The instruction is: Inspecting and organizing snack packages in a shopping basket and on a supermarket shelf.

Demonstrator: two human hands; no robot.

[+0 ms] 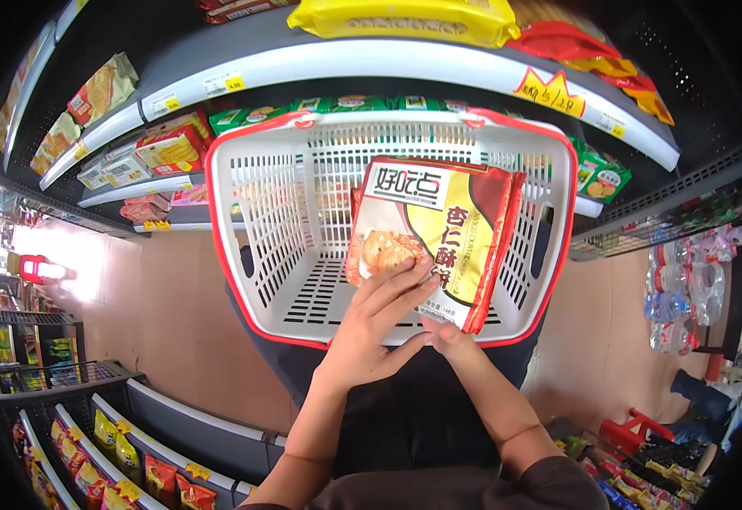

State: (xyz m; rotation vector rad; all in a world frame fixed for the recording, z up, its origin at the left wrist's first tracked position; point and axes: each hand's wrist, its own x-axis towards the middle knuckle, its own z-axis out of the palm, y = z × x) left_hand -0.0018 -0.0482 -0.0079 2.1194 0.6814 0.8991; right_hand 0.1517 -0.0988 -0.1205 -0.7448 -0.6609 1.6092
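Note:
A red, white and yellow biscuit packet (466, 242) is held over a white plastic shopping basket (275, 255) with a red rim. The packet's printed face, with a picture of cookies, is turned up, and the edge of at least one more packet shows behind it. My left hand (384, 319) lies on the packet's lower left front with the fingers spread. My right hand (447, 338) grips its lower edge, thumb at the front, its fingers hidden beneath. The basket rests against my legs, in front of the shelves.
Ahead stands a shelf (409, 58) with price tags, a yellow packet (409, 19) and green biscuit packets (352, 103). Snack bags (160, 478) fill shelves at the lower left. Bottles (670, 299) and a red plastic stool (635, 430) stand at right, near a seated person's leg (696, 395).

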